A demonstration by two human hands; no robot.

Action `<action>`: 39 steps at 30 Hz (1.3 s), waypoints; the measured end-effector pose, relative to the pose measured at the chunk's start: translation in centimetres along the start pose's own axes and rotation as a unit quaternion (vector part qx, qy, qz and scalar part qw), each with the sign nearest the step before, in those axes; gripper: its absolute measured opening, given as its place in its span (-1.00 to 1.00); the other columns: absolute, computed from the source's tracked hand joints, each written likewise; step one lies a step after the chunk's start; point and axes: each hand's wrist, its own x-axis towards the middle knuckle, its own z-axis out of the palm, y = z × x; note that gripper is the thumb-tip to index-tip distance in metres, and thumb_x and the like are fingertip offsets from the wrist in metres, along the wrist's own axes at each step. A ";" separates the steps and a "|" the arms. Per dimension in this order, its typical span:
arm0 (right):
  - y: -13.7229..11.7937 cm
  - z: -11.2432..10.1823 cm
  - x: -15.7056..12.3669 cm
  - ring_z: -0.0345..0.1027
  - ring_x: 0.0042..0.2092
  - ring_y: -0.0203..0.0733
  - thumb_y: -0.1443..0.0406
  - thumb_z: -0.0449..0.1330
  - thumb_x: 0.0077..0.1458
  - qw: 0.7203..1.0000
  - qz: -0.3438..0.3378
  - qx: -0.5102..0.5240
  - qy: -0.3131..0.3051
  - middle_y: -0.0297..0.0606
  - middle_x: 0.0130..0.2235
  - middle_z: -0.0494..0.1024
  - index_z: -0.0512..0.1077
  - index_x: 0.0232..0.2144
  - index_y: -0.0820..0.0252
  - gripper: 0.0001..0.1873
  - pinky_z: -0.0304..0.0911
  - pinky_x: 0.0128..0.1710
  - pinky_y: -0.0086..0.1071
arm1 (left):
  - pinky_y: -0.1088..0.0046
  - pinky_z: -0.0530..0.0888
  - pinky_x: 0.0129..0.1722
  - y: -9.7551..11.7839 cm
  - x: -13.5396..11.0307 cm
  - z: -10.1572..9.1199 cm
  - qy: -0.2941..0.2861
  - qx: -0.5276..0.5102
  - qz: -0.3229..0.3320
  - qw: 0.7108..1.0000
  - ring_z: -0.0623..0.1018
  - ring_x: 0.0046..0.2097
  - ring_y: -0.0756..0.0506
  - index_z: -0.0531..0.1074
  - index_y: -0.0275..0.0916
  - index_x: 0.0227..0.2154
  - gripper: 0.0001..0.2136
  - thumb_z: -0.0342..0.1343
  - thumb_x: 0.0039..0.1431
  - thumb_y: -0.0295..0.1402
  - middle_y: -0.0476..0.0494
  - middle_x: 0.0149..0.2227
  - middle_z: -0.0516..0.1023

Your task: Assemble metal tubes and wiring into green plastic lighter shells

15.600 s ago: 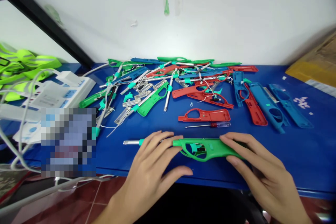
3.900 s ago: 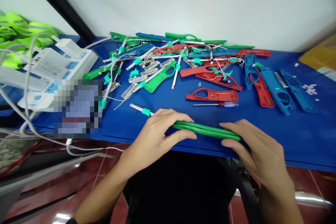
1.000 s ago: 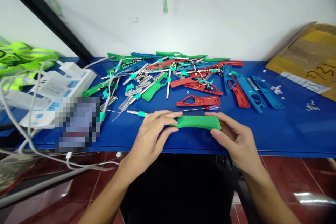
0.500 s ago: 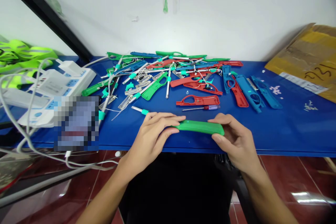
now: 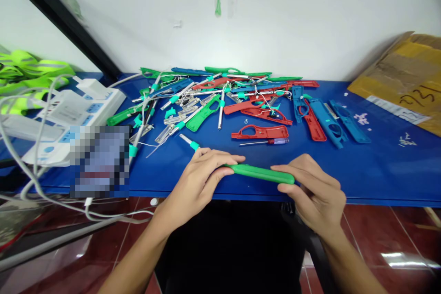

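Both my hands grip a green long-nosed lighter (image 5: 260, 173), held level above the front edge of the blue table. My left hand (image 5: 203, 177) is closed around its nozzle end, and a metal tube tip with a teal collar (image 5: 193, 144) sticks out beyond those fingers. At the other end, my right hand (image 5: 312, 188) pinches the handle between thumb and fingers. Just behind lie a red lighter shell half (image 5: 262, 131) and a screwdriver (image 5: 264, 142) with a purple handle.
A heap of lighter parts (image 5: 210, 87) spreads along the wall. Blue shell halves (image 5: 329, 121) and tiny pink pieces (image 5: 361, 118) lie to the right, before a cardboard box (image 5: 399, 78). On the left are a white power strip (image 5: 76, 119), cables and a blurred phone (image 5: 101, 161).
The green lighter has rolled and tilted, its right end now slightly lower. My right hand has shifted a little down and right; the metal tip has swung with it.
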 end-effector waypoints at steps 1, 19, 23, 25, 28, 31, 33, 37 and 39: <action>0.0 0.0 0.0 0.47 -0.29 -0.10 0.34 0.39 0.33 1.000 -0.010 -0.003 0.005 -0.28 -0.26 0.68 0.68 0.10 -0.06 -0.67 0.41 -0.26 -0.15 | 0.18 0.35 0.21 0.0 0.0 0.0 -0.003 -0.002 0.001 1.000 0.71 0.13 -0.14 0.48 -0.08 0.08 -0.85 0.08 0.61 -0.42 -0.12 0.17 0.73; 0.4 -1.3 -0.1 0.67 -0.13 -0.09 0.24 0.30 0.44 0.988 -0.016 -0.053 -0.145 -0.19 -0.04 0.73 0.50 0.34 -0.07 -0.53 0.60 -0.12 -0.31 | 0.09 0.43 0.41 0.5 -1.0 0.1 0.028 0.137 0.125 0.982 0.68 0.27 -0.19 0.48 -0.20 0.11 -0.78 0.11 0.53 -0.57 -0.29 0.19 0.71; 0.5 -1.3 -0.5 0.66 -0.15 -0.09 0.33 0.29 0.42 0.990 -0.030 -0.045 -0.130 -0.20 -0.06 0.73 0.49 0.34 -0.07 -0.50 0.60 -0.14 -0.30 | 0.05 0.44 0.42 0.8 -0.6 -0.4 0.002 0.140 0.097 0.985 0.66 0.28 -0.20 0.48 -0.22 0.16 -0.78 0.16 0.54 -0.46 -0.32 0.24 0.67; 0.6 -1.3 -0.6 0.66 -0.16 -0.10 0.34 0.28 0.42 0.991 -0.032 -0.039 -0.126 -0.20 -0.07 0.73 0.50 0.33 -0.06 -0.51 0.60 -0.16 -0.31 | 0.02 0.42 0.43 0.7 -0.5 -0.7 -0.003 0.152 0.117 0.982 0.66 0.28 -0.21 0.44 -0.24 0.25 -0.70 0.17 0.54 -0.44 -0.33 0.26 0.66; 0.4 -1.4 -0.5 0.67 -0.16 -0.10 0.30 0.28 0.43 0.991 -0.029 -0.046 -0.121 -0.19 -0.09 0.72 0.53 0.28 -0.02 -0.59 0.62 -0.15 -0.32 | 0.03 0.39 0.43 0.3 -0.7 -0.8 -0.002 0.144 0.144 0.979 0.67 0.26 -0.18 0.44 -0.21 0.28 -0.68 0.10 0.56 -0.52 -0.28 0.23 0.68; 0.1 -1.4 0.0 0.71 -0.07 -0.07 0.25 0.29 0.44 0.988 -0.029 -0.067 -0.138 -0.17 -0.02 0.74 0.53 0.22 0.02 -0.65 0.64 -0.05 -0.29 | 0.09 0.37 0.42 0.0 -0.8 -0.4 0.000 0.114 0.142 0.983 0.71 0.20 -0.14 0.48 -0.21 0.22 -0.71 0.12 0.54 -0.55 -0.23 0.19 0.71; -0.1 -1.2 0.5 0.72 -0.02 -0.06 0.23 0.29 0.45 0.981 -0.044 -0.080 -0.174 -0.17 0.05 0.74 0.51 0.24 0.03 -0.64 0.65 -0.01 -0.27 | 0.09 0.35 0.43 0.2 -0.8 -0.1 -0.003 0.117 0.154 0.981 0.72 0.19 -0.14 0.49 -0.23 0.20 -0.71 0.12 0.53 -0.57 -0.22 0.18 0.72; 0.2 -0.7 1.5 0.75 -0.02 -0.04 0.24 0.29 0.46 0.970 -0.101 -0.101 -0.194 -0.20 0.08 0.76 0.52 0.27 0.01 -0.61 0.68 -0.01 -0.22 | 0.07 0.37 0.41 0.9 -0.4 -0.4 -0.014 0.150 0.139 0.979 0.72 0.15 -0.16 0.52 -0.23 0.14 -0.80 0.11 0.57 -0.47 -0.20 0.16 0.73; 0.7 -0.6 1.6 0.75 -0.02 -0.04 0.23 0.28 0.47 0.971 -0.118 -0.095 -0.186 -0.21 0.06 0.78 0.54 0.26 0.02 -0.63 0.68 0.00 -0.22 | 0.06 0.41 0.38 1.2 -0.3 -1.2 -0.026 0.161 0.104 0.981 0.70 0.18 -0.19 0.51 -0.21 0.16 -0.74 0.18 0.55 -0.25 -0.23 0.18 0.72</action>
